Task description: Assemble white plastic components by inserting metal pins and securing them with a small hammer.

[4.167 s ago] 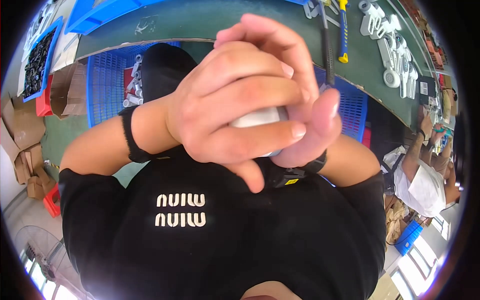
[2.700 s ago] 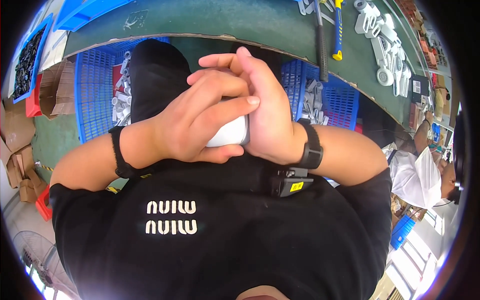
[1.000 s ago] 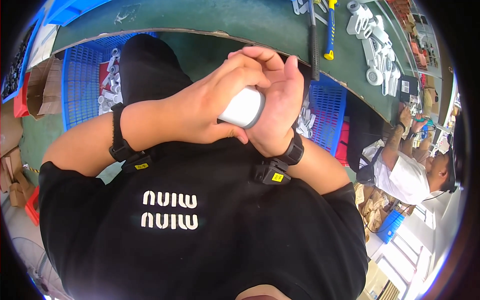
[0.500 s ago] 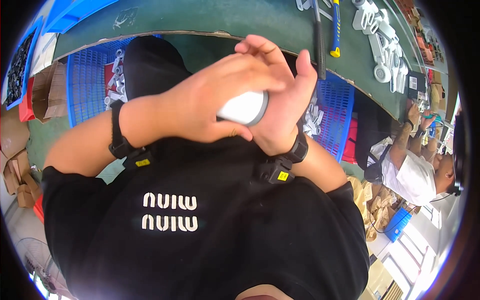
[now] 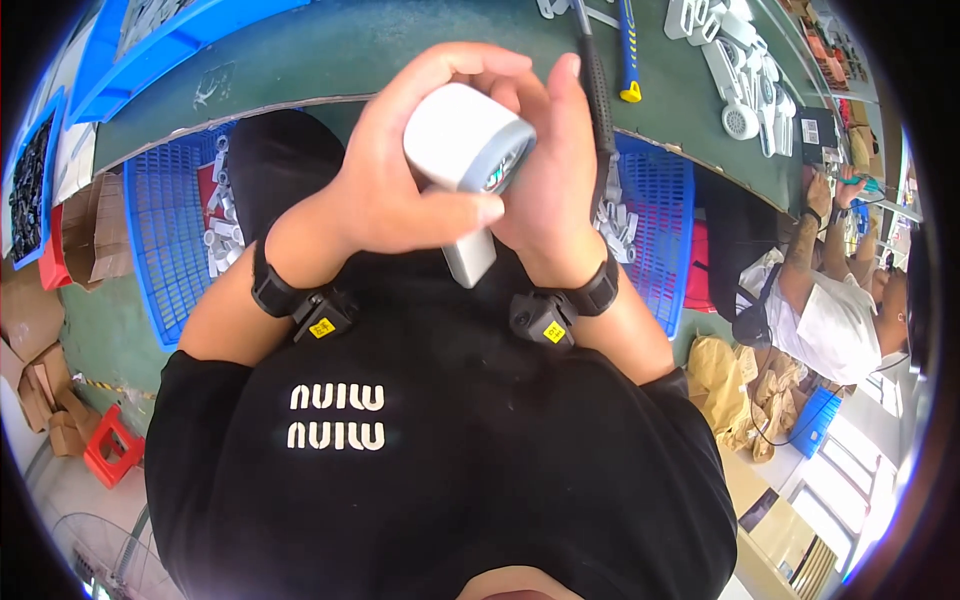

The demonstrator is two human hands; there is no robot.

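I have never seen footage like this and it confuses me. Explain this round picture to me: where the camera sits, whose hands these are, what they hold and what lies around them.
The camera is worn on a person's head and looks straight down, so you see their black shirt at the bottom and their forearms reaching up into the picture. The wide lens bends straight edges, hence the round look.

The left hand and right hand are bare, each with a black wristband. Together they hold a white handheld device with a grey front and a handle pointing down toward the body.

Beyond the hands is a green workbench with a blue-handled tool and white plastic parts. Below its edge stand blue crates with more white parts. At the right, another person in a white shirt works at the same bench.
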